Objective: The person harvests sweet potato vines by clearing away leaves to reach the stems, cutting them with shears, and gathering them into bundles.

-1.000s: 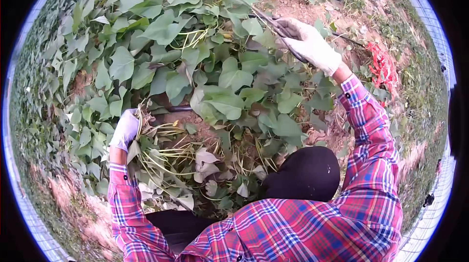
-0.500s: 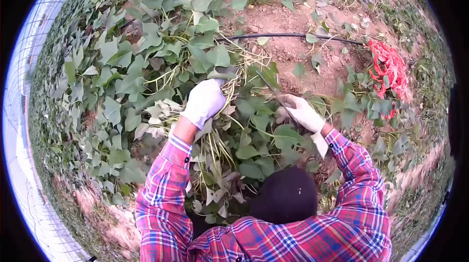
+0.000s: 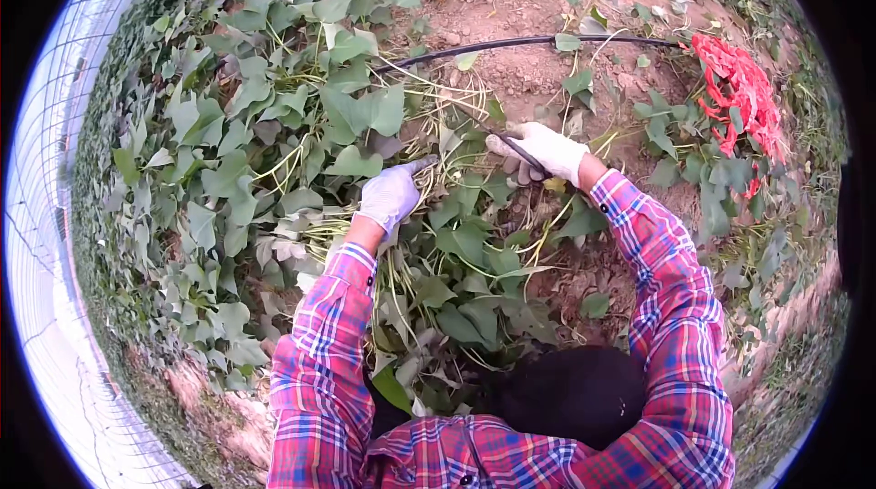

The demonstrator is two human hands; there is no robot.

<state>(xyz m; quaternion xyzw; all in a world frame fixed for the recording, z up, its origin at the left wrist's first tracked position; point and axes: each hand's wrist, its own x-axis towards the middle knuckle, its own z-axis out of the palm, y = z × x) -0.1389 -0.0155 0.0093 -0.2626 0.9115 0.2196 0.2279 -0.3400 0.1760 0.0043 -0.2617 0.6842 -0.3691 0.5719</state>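
Observation:
My left hand [image 3: 391, 195], in a white glove with grey fingertips, is closed around pale stems of the leafy vines [image 3: 433, 186], its index finger stretched out along them. To its right, my right hand [image 3: 540, 151], also gloved, is closed on a knife [image 3: 522, 153] with a long, narrow dark blade. The blade slants up and left over a tangle of cut-looking yellowish stems [image 3: 456, 92]. Broad green leaves [image 3: 465, 247] lie below and between both hands. Part of the knife's handle is hidden inside the right glove.
A black hose [image 3: 511, 45] crosses the reddish soil [image 3: 520, 15] beyond my hands. At the right lies a heap of red strips [image 3: 737, 92]. Dense vines [image 3: 219, 138] spread over the left side, with a pale mesh-like wall [image 3: 64, 197] past them. My dark knee [image 3: 575, 393] is close below.
My right hand has moved up and left with the knife, toward the stems beside my left hand. The left hand has shifted slightly down and its index finger now extends. The view has tilted slightly.

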